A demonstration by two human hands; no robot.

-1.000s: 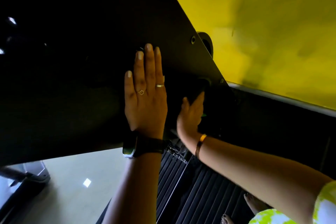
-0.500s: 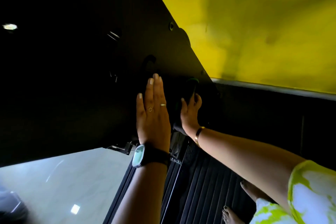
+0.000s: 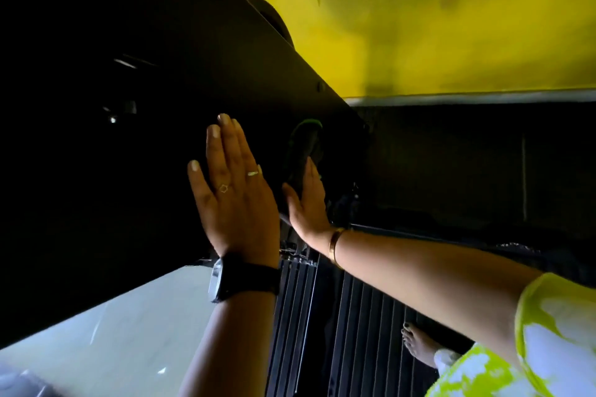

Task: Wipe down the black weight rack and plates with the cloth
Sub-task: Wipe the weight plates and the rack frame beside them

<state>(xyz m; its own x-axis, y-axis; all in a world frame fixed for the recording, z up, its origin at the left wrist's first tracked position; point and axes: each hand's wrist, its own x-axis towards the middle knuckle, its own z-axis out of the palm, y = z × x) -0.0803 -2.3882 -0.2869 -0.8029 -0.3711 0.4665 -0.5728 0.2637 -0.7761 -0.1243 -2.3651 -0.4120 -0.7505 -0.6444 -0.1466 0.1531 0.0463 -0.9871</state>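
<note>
Right grip (image 3: 306, 203): fingers straight, pressing the cloth (image 3: 303, 145) against the rack (image 3: 145, 155).
Cloth: dark, green-edged, under and above the fingertips.
Left grip (image 3: 232, 190): just left, fingers straight and together, flat on the rack, holding nothing.
Mat (image 3: 354, 332): ribbed, black, below both grips.
Wall (image 3: 419, 26): yellow, above right.

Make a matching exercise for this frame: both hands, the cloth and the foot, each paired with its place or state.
Column A
1. left hand
2. right hand
3. cloth
4. foot

Column B
a. bare, on the ribbed mat
b. flat on the rack panel, watch on the wrist
c. dark with a green edge, against the panel
d. presses the cloth, gold bangle on the wrist

Pairs: 1-b, 2-d, 3-c, 4-a
</note>
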